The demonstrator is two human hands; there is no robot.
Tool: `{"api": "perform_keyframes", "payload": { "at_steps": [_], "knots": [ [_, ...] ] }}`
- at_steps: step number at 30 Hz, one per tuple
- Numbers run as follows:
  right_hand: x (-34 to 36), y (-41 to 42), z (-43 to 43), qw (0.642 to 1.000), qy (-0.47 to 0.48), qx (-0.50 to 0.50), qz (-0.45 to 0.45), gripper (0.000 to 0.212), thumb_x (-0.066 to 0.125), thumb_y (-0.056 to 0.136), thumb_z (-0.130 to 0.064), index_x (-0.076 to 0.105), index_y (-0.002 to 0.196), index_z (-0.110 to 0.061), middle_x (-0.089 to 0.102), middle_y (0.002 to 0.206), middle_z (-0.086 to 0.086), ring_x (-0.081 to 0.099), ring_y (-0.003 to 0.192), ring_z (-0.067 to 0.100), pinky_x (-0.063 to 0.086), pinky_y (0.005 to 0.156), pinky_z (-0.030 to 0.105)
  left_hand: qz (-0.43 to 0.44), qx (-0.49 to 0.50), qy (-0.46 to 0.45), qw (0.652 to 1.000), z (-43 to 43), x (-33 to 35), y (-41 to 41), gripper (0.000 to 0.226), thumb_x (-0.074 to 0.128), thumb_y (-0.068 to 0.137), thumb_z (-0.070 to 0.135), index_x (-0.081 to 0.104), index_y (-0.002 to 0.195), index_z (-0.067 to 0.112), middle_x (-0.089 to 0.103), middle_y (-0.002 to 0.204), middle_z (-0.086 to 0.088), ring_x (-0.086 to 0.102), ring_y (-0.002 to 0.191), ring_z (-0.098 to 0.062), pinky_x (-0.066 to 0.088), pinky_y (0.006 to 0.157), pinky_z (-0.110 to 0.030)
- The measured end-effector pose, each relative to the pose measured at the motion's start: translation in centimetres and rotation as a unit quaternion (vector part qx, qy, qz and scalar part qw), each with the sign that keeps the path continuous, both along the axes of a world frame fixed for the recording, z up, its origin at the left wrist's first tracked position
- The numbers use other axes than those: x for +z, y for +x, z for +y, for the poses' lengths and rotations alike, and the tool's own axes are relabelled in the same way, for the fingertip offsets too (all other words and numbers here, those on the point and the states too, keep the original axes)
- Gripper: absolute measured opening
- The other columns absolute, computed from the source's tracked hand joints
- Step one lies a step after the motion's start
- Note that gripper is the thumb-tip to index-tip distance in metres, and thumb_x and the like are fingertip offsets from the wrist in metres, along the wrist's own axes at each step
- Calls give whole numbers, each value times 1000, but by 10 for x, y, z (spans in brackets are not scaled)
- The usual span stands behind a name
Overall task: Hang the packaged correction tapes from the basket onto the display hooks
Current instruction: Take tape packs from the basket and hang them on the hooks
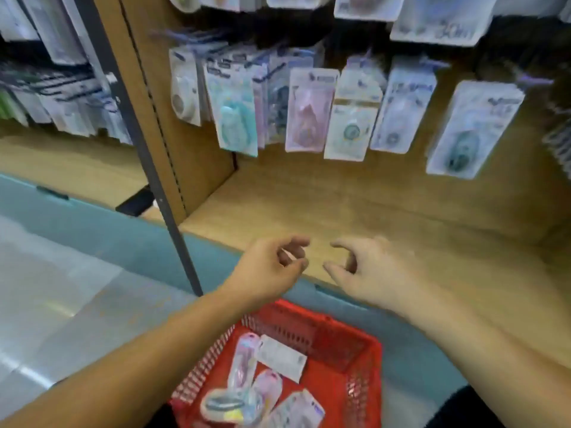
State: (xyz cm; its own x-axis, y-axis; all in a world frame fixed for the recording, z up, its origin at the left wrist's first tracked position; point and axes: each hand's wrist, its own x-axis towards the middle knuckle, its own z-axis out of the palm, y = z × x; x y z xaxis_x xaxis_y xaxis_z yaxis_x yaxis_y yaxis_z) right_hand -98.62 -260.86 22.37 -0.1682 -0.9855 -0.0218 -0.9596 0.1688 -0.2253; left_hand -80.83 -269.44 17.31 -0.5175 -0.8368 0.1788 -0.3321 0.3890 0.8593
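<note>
**Empty left hand and right hand over shelf**

Hovering side by side at the near edge, fingers loosely curled, gripping nothing. Just below, nearer: red basket with packaged correction tapes lying loose inside, perhaps five, blurred. Farther back: more packs hanging from display hooks.

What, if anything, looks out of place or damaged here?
Nothing stands out. Hung packs dangle from hooks, loose packs lie in the basket; left hand and right hand hold nothing. Blur hides fine damage.
</note>
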Motion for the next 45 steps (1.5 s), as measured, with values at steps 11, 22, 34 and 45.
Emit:
{"api": "perform_keyframes", "payload": {
  "at_steps": [11, 22, 34, 45],
  "knots": [
    [-256, 10, 2, 931, 305, -4, -203, 36, 68, 95, -36, 71, 125, -15, 74, 109, 6, 67, 98, 19, 42, 76, 23, -321, -44, 202, 924, 2, -246, 46, 36, 80, 88, 19, 69, 122, 16, 70, 104, 3, 65, 78, -10, 54, 80, -23],
    [-420, 30, 44, 909, 392, 39, -135, 83, 78, 82, -51, 41, 155, -37, 37, 155, -3, 37, 145, 23, 35, 117, 31, -474, -49, 285, 832, 10, -373, 101, 69, 77, 84, 38, 53, 148, 28, 59, 145, -5, 62, 126, -25, 48, 105, -28],
    [-446, 42, 34, 932, 325, 162, -2, 106, 82, 66, -68, 28, 154, -47, 27, 143, -1, 29, 133, 22, 32, 114, 39, -593, -111, 166, 780, 8, -399, 92, 83, 84, 78, 49, 39, 144, 25, 51, 142, -6, 47, 134, -30, 48, 106, -40],
    [-429, 12, 18, 900, 408, -49, -148, 46, 83, 64, -57, 57, 87, -26, 68, 87, -10, 64, 80, 14, 45, 65, 28, -491, -25, 276, 826, 6, -399, 81, 70, 70, 81, 72, 58, 129, 23, 68, 122, 1, 63, 102, -20, 48, 77, -30]
  ]
}}
